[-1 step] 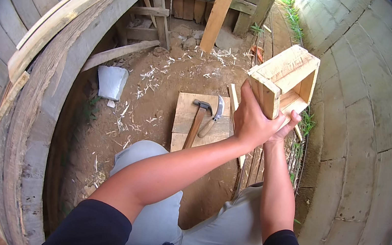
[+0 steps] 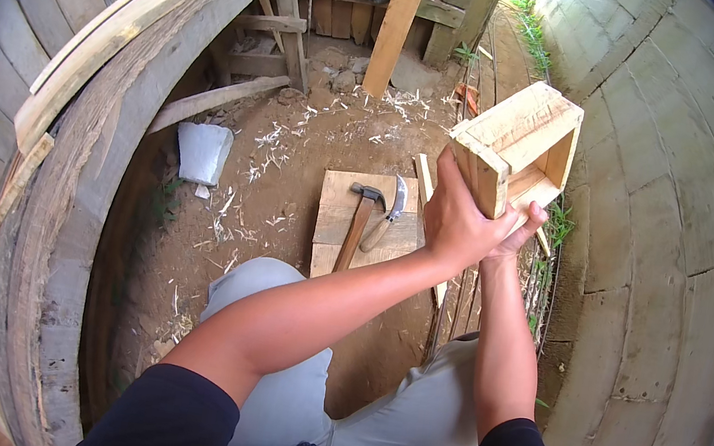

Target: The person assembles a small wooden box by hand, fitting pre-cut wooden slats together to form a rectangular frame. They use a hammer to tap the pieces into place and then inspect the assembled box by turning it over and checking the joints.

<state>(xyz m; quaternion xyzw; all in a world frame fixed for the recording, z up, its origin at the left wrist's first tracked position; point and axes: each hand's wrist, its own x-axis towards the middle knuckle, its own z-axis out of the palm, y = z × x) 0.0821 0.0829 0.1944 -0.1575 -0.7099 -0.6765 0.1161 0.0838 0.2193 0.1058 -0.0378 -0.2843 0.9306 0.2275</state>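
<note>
Up at the right I hold a small open wooden box (image 2: pixel 518 129), tilted, with its hollow side turned to the right. My left hand (image 2: pixel 458 220) is closed around its near left corner. Below it, my right hand (image 2: pixel 515 238) grips the box from underneath, thumb up by the lower edge; its other fingers are mostly hidden. On a low plank-topped block (image 2: pixel 337 186) in front of my knees lie a claw hammer (image 2: pixel 357 228) and a curved knife (image 2: pixel 389 216) with a wooden handle, both apart from my hands.
A thick wooden beam (image 2: pixel 108 127) with loose strips runs along the left. A pale block (image 2: pixel 203 153) and wood shavings (image 2: pixel 273 144) lie on the dirt floor. Thin metal rods (image 2: pixel 457 304) stretch beside the block wall (image 2: pixel 646 216) at right. An upright plank (image 2: pixel 398 30) stands ahead.
</note>
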